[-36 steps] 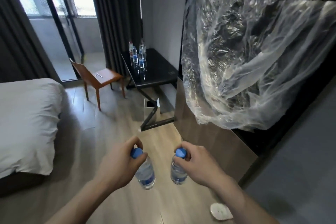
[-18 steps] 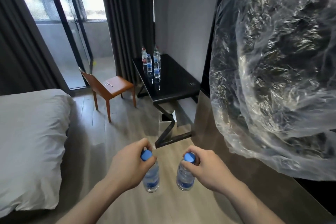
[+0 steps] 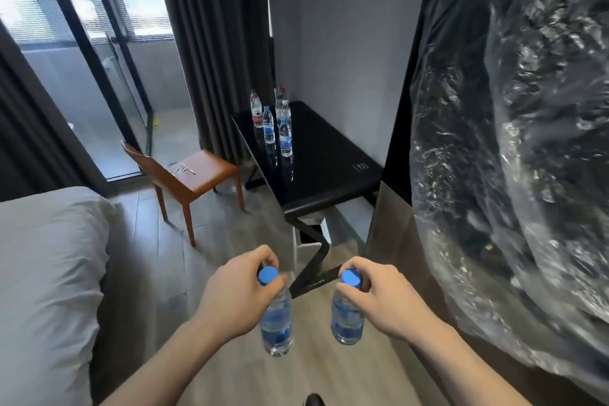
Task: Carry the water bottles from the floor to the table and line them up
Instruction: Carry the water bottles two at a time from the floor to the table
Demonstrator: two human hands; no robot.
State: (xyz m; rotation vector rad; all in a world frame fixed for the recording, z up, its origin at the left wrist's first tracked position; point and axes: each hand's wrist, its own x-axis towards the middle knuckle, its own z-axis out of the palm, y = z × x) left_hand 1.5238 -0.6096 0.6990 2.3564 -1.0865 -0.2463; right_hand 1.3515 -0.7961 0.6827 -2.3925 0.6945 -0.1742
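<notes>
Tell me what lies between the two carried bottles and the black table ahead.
In the head view, bare wood floor separates the bottles in the left hand and right hand from the black table.

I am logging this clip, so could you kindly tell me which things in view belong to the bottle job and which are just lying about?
Part of the job:
- left hand holding left bottle by its neck
- right hand holding right bottle likewise
- black table
- bottles on the table

Just lying about:
- orange chair
- bed
- plastic sheet
- curtains
</notes>
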